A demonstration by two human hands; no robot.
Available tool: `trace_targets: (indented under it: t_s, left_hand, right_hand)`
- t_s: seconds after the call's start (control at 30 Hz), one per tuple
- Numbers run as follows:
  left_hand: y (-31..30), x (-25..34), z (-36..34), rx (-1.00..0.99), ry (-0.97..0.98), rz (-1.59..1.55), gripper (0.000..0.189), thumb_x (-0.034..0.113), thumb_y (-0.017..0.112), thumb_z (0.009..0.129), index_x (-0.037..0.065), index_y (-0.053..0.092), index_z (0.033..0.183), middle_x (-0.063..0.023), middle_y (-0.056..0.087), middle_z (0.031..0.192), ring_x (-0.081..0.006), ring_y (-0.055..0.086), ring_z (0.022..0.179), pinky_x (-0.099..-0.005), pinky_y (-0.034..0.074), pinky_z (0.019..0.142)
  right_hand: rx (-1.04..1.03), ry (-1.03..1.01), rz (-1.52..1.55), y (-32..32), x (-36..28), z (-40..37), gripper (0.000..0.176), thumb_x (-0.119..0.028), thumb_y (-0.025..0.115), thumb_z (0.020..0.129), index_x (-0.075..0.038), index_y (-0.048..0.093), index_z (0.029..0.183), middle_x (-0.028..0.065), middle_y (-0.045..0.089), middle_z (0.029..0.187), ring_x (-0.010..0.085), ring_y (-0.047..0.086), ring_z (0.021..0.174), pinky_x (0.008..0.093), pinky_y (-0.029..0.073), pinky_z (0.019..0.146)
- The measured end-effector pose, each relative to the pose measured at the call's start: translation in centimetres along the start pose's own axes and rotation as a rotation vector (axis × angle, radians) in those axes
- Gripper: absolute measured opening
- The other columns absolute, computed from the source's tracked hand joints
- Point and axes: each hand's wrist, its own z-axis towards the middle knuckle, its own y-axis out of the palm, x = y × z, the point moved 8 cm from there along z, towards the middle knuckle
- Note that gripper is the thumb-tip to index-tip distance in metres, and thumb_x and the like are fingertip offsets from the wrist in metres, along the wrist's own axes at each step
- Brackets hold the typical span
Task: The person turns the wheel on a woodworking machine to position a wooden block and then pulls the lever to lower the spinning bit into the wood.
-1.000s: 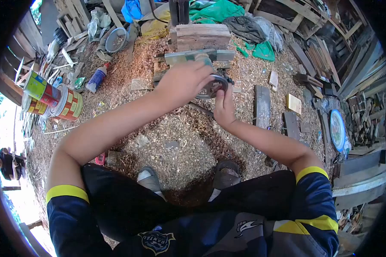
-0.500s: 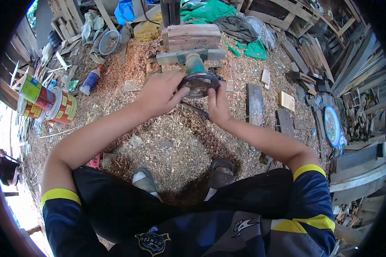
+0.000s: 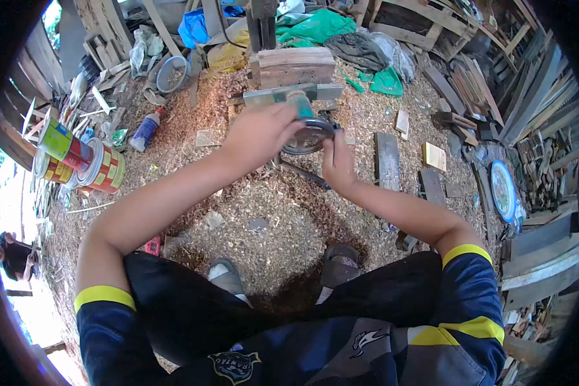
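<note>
A dark round handwheel sits at the near end of a green metal clamp or vise, with long flat metal jaws across it. My left hand is curled over the wheel's left and upper rim, its fingertips reaching toward the green body. On the right side of the rim, my right hand grips with bent fingers. A dark rod slants below the wheel. Directly behind the jaws stands a thick wooden block.
Wood shavings cover the ground. Paint cans and a blue bottle stand or lie to the left. Loose boards and a round blue-rimmed plate or clock are on the right. A person appears at the far left edge.
My left hand has shifted right, farther over the wheel's top. My right hand stays on the right rim. The whole view has moved slightly, so the surroundings sit lower and farther right.
</note>
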Motion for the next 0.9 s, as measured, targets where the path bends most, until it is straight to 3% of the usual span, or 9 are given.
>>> trace_targets:
  t_s: [0.03, 0.1, 0.23, 0.33, 0.47, 0.53, 0.73, 0.83, 0.9]
  left_hand:
    - [-0.3, 0.9, 1.4, 0.001, 0.007, 0.008, 0.021, 0.027, 0.064, 0.1, 0.006, 0.064, 0.102, -0.0144, 0.066, 0.087, -0.0382, 0.066, 0.087, -0.0504, 0.049, 0.077]
    - [-2.1, 3.4, 3.6, 0.146, 0.161, -0.082, 0.02, 0.027, 0.067, 0.098, 0.007, 0.065, 0.097, -0.0122, 0.066, 0.086, -0.0367, 0.066, 0.083, -0.049, 0.049, 0.074]
    - [-3.5, 4.4, 2.7, 0.162, 0.191, -0.034, 0.02, 0.025, 0.07, 0.096, 0.006, 0.066, 0.093, -0.012, 0.066, 0.085, -0.0355, 0.067, 0.084, -0.0477, 0.05, 0.074]
    - [-2.1, -1.3, 0.9, 0.01, -0.016, -0.066, 0.018, 0.022, 0.071, 0.093, 0.004, 0.067, 0.096, -0.0144, 0.069, 0.091, -0.0351, 0.068, 0.09, -0.0461, 0.053, 0.081]
    - [-1.9, -7.1, 0.2, 0.143, -0.081, -0.058, 0.02, 0.022, 0.071, 0.095, 0.003, 0.068, 0.1, -0.0165, 0.07, 0.097, -0.0348, 0.069, 0.093, -0.0461, 0.054, 0.084]
    - [-2.2, -10.1, 0.4, 0.218, -0.271, -0.126, 0.029, 0.025, 0.07, 0.097, 0.001, 0.07, 0.112, -0.0181, 0.072, 0.106, -0.0334, 0.07, 0.098, -0.045, 0.055, 0.088]
    - [0.3, -14.4, 1.0, 0.098, -0.476, -0.112, 0.058, 0.035, 0.067, 0.099, -0.001, 0.059, 0.144, -0.0239, 0.068, 0.134, -0.0353, 0.069, 0.118, -0.0417, 0.053, 0.101]
    - [2.0, -15.1, 1.0, -0.051, -0.552, -0.195, 0.063, 0.037, 0.066, 0.099, -0.001, 0.056, 0.148, -0.0263, 0.064, 0.141, -0.0361, 0.066, 0.125, -0.041, 0.052, 0.105]
    - [2.3, -14.7, 1.0, -0.063, -0.532, -0.205, 0.063, 0.037, 0.066, 0.099, -0.001, 0.055, 0.149, -0.0264, 0.065, 0.14, -0.036, 0.067, 0.124, -0.0406, 0.051, 0.105]
  right_hand:
    - [0.008, -0.006, 0.005, -0.5, 0.7, -0.9, 0.013, -0.017, 0.056, 0.104, -0.005, 0.058, 0.102, 0.0195, 0.06, 0.096, 0.042, 0.057, 0.09, 0.049, 0.041, 0.085]
    - [-0.374, -0.341, -0.22, 1.6, -1.5, -3.4, 0.012, -0.015, 0.056, 0.104, -0.003, 0.057, 0.104, 0.0197, 0.059, 0.095, 0.0431, 0.057, 0.091, 0.0506, 0.04, 0.086]
    - [-0.362, -0.34, -0.141, -0.3, -2.7, -2.6, 0.011, -0.014, 0.056, 0.102, -0.004, 0.058, 0.104, 0.0189, 0.058, 0.093, 0.0428, 0.056, 0.093, 0.051, 0.039, 0.088]
    - [-0.194, -0.346, -0.3, -3.8, -1.8, 2.2, 0.009, -0.012, 0.059, 0.1, -0.005, 0.061, 0.106, 0.0167, 0.061, 0.096, 0.0389, 0.057, 0.093, 0.0492, 0.04, 0.088]
    - [0.037, -0.349, -0.305, -6.5, -2.7, 7.3, 0.016, -0.015, 0.061, 0.1, -0.005, 0.062, 0.112, 0.0143, 0.064, 0.101, 0.0355, 0.06, 0.095, 0.0492, 0.042, 0.088]
    - [0.058, -0.335, -0.294, -6.1, -2.7, 9.3, 0.02, -0.016, 0.061, 0.1, -0.005, 0.063, 0.116, 0.0137, 0.065, 0.103, 0.0349, 0.061, 0.099, 0.0488, 0.042, 0.09]
    - [0.136, -0.334, -0.356, -3.2, -1.5, 13.1, 0.038, -0.019, 0.063, 0.094, -0.004, 0.061, 0.129, 0.0166, 0.068, 0.119, 0.0367, 0.062, 0.116, 0.05, 0.04, 0.103]
    - [0.155, -0.326, -0.427, -2.5, -2.0, 13.6, 0.043, -0.021, 0.063, 0.09, -0.003, 0.06, 0.129, 0.0186, 0.068, 0.12, 0.039, 0.061, 0.117, 0.0539, 0.038, 0.105]
    - [0.011, -0.136, -0.468, -1.9, -1.0, 14.1, 0.044, -0.022, 0.063, 0.087, -0.002, 0.06, 0.127, 0.0203, 0.068, 0.117, 0.0401, 0.062, 0.116, 0.0558, 0.036, 0.106]
